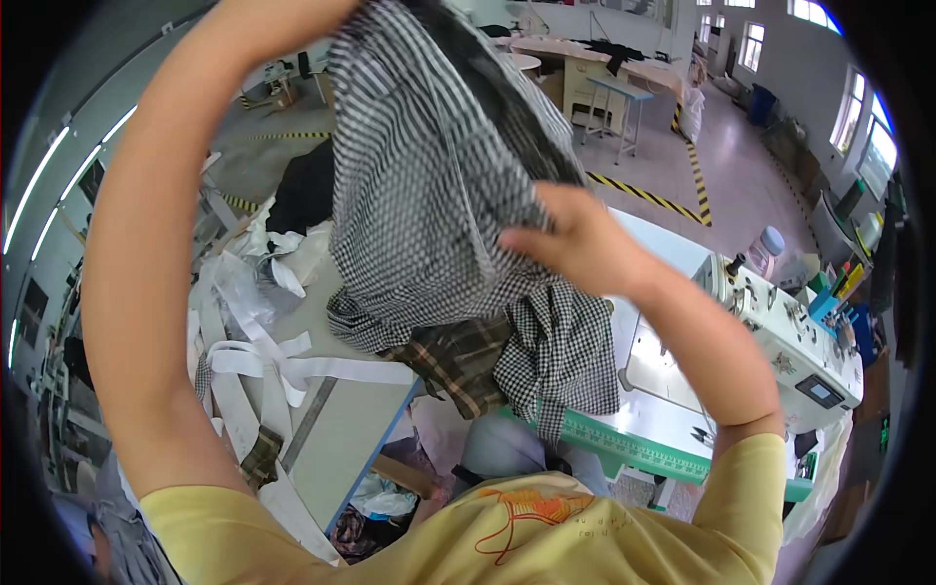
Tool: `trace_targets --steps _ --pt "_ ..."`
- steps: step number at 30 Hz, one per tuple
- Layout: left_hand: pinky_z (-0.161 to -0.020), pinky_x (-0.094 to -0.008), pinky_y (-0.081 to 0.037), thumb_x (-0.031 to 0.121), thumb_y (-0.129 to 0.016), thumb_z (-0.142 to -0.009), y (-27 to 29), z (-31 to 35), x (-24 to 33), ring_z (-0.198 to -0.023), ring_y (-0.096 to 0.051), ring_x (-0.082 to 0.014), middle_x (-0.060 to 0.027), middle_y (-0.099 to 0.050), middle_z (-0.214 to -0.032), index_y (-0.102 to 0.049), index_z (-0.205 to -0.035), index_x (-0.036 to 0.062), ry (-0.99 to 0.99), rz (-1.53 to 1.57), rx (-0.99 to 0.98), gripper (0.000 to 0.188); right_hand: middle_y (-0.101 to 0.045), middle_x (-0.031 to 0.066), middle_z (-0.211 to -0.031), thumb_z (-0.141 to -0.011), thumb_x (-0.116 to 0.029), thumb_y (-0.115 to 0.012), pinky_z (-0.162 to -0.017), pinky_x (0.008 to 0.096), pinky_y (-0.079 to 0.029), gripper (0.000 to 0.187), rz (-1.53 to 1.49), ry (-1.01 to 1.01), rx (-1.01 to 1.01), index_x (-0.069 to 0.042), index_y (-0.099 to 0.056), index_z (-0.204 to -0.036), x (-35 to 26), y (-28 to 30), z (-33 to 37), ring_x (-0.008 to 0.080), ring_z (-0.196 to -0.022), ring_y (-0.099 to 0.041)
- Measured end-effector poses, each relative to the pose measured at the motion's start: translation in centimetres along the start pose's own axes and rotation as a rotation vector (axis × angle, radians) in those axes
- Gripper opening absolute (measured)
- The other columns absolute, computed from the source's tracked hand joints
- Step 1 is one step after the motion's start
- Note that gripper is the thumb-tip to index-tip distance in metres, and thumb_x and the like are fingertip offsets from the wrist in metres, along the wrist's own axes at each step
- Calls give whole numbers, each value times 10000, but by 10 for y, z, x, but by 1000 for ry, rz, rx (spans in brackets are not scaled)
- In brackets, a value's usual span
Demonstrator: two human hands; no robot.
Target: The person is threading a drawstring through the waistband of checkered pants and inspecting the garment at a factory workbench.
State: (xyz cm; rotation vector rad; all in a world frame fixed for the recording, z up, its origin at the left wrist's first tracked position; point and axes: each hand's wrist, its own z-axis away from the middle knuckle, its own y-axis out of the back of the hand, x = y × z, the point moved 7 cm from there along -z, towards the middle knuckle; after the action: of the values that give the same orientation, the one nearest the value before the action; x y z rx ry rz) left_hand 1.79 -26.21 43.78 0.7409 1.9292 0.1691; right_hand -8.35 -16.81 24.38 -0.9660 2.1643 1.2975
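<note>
A large black-and-white checked cloth [419, 185] hangs raised in front of me, with a dark sheer-looking band along its far right side. My right hand [575, 234] grips its right edge, thumb on the near face and the other fingers mostly hidden behind the fabric. Raised high, my left arm runs to the top of the picture beside the cloth's upper end; the left hand itself is cut off by the edge. Below, the lower checked folds [556, 351] drape over the table edge toward my lap, next to a brown plaid piece [458, 361].
At right stands a white sewing machine [780, 336] with a small screen; scissors [700, 435] lie near its plate. A green ruler strip [634, 444] edges the table. White strips [331, 369] and a metal ruler [310, 424] lie on the left table. A clear jar [768, 244] stands behind the machine.
</note>
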Motion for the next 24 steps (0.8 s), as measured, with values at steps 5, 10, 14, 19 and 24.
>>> trace_targets --steps 5,10,14,19,24 --pt "-744 -215 -402 199 -507 -895 28 78 -102 -845 -527 -102 -25 -572 -945 -600 -1015 66 272 343 318 202 -654 6 -872 -820 -265 -666 -718 230 -491 320 277 135 173 -33 -635 -1039 -59 133 -50 80 -752 -602" --pt "-736 -293 -419 341 -573 -864 15 93 19 -793 -522 -143 -59 -530 -790 -529 -953 42 439 954 -209 315 -641 9 -760 -807 -79 -639 -691 268 -470 62 116 25 110 -18 -645 -796 -62 207 -54 116 -721 -588" --pt "-612 -306 -391 286 -633 -815 -27 105 32 -664 -460 -160 -54 -461 -710 -515 -861 26 318 941 -424 289 -609 -43 -757 -871 -170 -591 -666 196 -430 143 344 -52 -57 -46 -627 -809 -34 225 -55 38 -682 -528" --pt "-606 -231 -377 251 -639 -821 -49 115 -41 -656 -418 -67 37 -445 -687 -565 -883 32 589 1054 -236 239 -614 70 -883 -799 -119 -658 -859 307 -425 210 801 -93 -69 41 -618 -928 -34 222 -49 175 -872 -566" --pt "-668 -339 -404 215 -547 -855 25 64 -74 -754 -498 -232 -83 -523 -783 -534 -875 29 346 194 249 188 -646 69 -792 -764 -63 -613 -736 336 -472 32 1651 256 541 -43 -638 -769 -134 208 -55 232 -827 -603"
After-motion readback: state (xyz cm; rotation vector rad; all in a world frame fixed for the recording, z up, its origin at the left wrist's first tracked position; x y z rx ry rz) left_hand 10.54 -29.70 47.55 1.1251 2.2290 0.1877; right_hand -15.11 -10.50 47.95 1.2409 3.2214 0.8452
